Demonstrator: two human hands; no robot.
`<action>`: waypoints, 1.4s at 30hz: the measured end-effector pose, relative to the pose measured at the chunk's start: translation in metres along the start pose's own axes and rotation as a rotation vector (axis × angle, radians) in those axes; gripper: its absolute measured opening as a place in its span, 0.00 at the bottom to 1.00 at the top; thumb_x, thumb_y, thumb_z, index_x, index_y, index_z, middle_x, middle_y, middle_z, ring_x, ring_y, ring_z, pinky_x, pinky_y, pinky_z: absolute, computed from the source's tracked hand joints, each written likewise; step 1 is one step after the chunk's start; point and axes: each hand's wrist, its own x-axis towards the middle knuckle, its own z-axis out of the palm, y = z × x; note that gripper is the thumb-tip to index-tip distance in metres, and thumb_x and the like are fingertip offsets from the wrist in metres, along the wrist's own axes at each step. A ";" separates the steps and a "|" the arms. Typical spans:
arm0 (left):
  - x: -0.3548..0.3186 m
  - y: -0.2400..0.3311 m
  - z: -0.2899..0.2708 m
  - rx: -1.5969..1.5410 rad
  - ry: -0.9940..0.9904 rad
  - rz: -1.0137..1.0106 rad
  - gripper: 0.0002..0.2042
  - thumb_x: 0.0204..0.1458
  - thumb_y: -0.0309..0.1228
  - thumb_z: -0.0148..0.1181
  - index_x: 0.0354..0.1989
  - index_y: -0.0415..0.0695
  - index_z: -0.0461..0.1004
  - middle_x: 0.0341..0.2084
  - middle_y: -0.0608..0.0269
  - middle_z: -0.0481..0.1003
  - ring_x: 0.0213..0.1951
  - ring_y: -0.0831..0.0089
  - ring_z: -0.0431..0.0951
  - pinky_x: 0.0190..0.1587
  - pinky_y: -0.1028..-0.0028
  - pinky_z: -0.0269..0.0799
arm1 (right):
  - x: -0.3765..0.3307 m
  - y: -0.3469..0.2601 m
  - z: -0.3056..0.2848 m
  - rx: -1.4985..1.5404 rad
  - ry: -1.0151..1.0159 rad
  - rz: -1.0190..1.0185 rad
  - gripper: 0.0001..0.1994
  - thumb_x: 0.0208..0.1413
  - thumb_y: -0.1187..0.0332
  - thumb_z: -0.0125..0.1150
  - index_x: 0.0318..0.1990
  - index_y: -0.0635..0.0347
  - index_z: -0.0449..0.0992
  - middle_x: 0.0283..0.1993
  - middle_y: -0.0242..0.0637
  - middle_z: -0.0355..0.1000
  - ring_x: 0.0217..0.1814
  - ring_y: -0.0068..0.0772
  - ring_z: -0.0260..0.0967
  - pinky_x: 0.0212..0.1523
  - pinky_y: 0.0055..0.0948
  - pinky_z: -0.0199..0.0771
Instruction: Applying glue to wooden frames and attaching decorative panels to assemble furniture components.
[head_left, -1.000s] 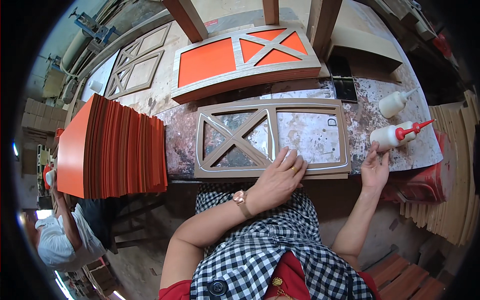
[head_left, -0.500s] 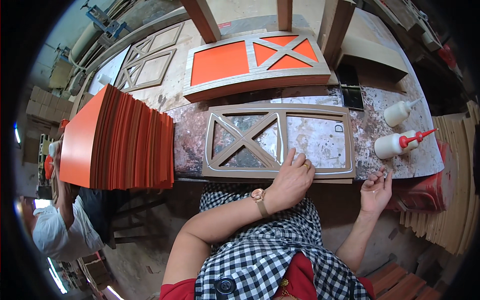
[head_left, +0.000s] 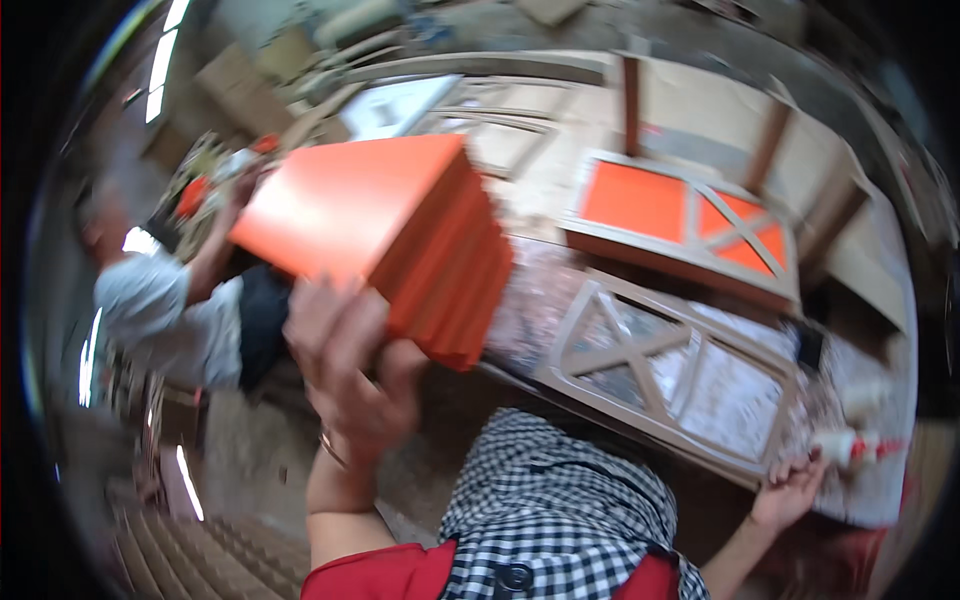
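Observation:
My left hand [head_left: 350, 365] is at the near edge of a tall stack of orange panels [head_left: 350, 205]. Its fingers are apart, with the tips at the edge of the top panel; motion blurs them, and I see nothing held. A brown rectangular frame [head_left: 740, 447] with an X brace lies at the table's near edge, a white bead of glue along its strips. Beside its near right corner, my right hand [head_left: 790, 492] is open with loosely bent fingers and holds nothing visible. A white bottle with a red nozzle [head_left: 840, 448] lies just beyond that hand.
Behind the frame sits a stack of orange-backed framed panels [head_left: 632, 202], with wooden posts [head_left: 632, 105] beyond. More bare frames [head_left: 500, 143] lie at the far left of the table. At left, another person [head_left: 170, 300] works with a hand beyond the orange stack.
My left hand has left the glued frame and moved left to the orange stack. The view has swung left. My right hand stays near the frame's right end.

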 end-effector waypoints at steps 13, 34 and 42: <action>-0.045 -0.355 -0.041 0.480 -0.323 -1.105 0.22 0.46 0.46 0.52 0.38 0.39 0.75 0.35 0.51 0.76 0.35 0.55 0.75 0.37 0.64 0.71 | -0.016 0.155 0.350 -0.780 -1.144 -0.099 0.22 0.60 0.65 0.49 0.58 0.70 0.61 0.46 0.42 0.66 0.34 0.27 0.63 0.34 0.21 0.64; -0.057 -0.394 -0.018 0.148 -0.115 -1.141 0.19 0.47 0.48 0.52 0.29 0.42 0.76 0.25 0.58 0.77 0.28 0.58 0.75 0.33 0.66 0.70 | -0.043 0.193 0.391 -1.105 -1.052 -0.433 0.24 0.61 0.65 0.47 0.58 0.75 0.59 0.39 0.47 0.69 0.33 0.33 0.66 0.31 0.26 0.63; -0.008 -0.360 -0.041 0.164 0.112 -1.012 0.17 0.50 0.44 0.51 0.27 0.38 0.70 0.24 0.52 0.74 0.28 0.56 0.74 0.33 0.64 0.69 | -0.032 0.166 0.394 -0.753 -0.846 0.045 0.22 0.60 0.68 0.46 0.59 0.71 0.59 0.39 0.46 0.70 0.28 0.28 0.67 0.23 0.19 0.62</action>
